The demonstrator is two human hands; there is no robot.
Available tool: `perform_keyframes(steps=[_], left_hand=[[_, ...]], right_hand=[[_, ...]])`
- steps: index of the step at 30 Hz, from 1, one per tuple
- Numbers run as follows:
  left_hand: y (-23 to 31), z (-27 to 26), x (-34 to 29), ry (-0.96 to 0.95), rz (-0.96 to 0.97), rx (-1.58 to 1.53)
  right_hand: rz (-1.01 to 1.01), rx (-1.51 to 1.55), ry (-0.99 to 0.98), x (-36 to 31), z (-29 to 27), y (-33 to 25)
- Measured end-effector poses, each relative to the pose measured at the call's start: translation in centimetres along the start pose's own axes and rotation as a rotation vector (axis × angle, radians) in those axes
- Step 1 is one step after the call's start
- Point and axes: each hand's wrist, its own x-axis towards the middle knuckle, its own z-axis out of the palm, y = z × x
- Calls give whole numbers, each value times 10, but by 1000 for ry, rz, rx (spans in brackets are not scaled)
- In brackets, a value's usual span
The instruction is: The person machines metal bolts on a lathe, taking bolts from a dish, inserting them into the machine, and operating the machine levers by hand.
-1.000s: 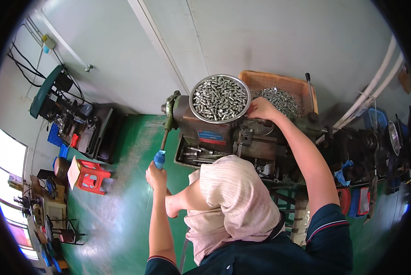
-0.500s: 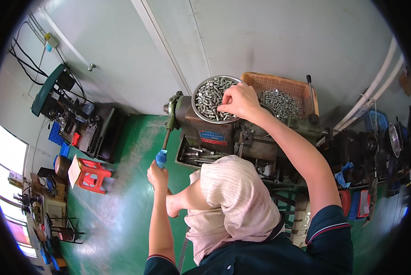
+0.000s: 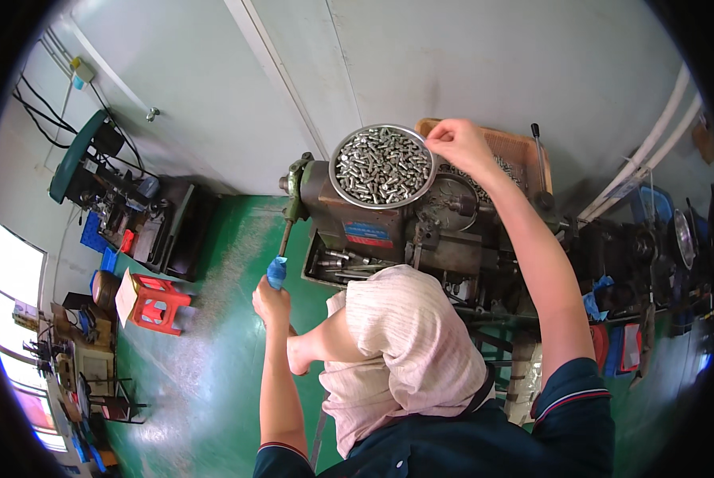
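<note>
My left hand (image 3: 271, 303) is closed around the blue-wrapped grip (image 3: 277, 272) of a long lever on the bench machine's left end. A round metal bowl (image 3: 332, 177) sits on top of the machine (image 3: 325, 199), filled with small metal pins (image 3: 382, 163). Beside the bowl's right rim, my right hand (image 3: 462, 146) is raised with thumb and fingers pinched together. Whatever is between those fingertips, if anything, is too small to make out. Below and right of the bowl shows the machine's chuck area (image 3: 462, 205), which neither hand touches.
Behind my right hand stands an orange plastic basket (image 3: 520, 145) with more metal pieces, partly hidden. A black-knobbed lever (image 3: 537, 143) rises at its right. Loose tools lie in a tray (image 3: 317, 267) near my knees. A red stool (image 3: 159, 305) and another machine (image 3: 166, 227) stand left.
My right hand has come out of the pins in the bowl and moved right and up to beside its rim. The left hand keeps its hold on the lever grip.
</note>
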Motion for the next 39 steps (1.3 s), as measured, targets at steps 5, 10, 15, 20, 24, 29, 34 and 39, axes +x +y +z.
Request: perform_keyframes(steps=[5, 10, 15, 20, 24, 29, 34, 39], left_hand=[[1, 1, 2, 2, -4, -1], [0, 5, 2, 12, 7, 0], [-3, 3, 1, 12, 14, 2], [1, 2, 0, 16, 25, -31], [1, 3, 1, 20, 15, -28], [-2, 4, 3, 17, 31, 2], [-26, -5, 36, 15, 71, 112], [-59, 0, 66, -7, 94, 101]], right_hand=[[84, -96, -85, -5, 16, 66], [131, 45, -233, -14, 53, 104], [167, -157, -273, -21, 58, 88], [197, -161, -303, -20, 55, 89], [140, -75, -322, -17, 60, 103], [150, -76, -304, -15, 64, 101], [119, 4, -304, -12, 69, 113], [92, -327, -245, -2, 29, 89]])
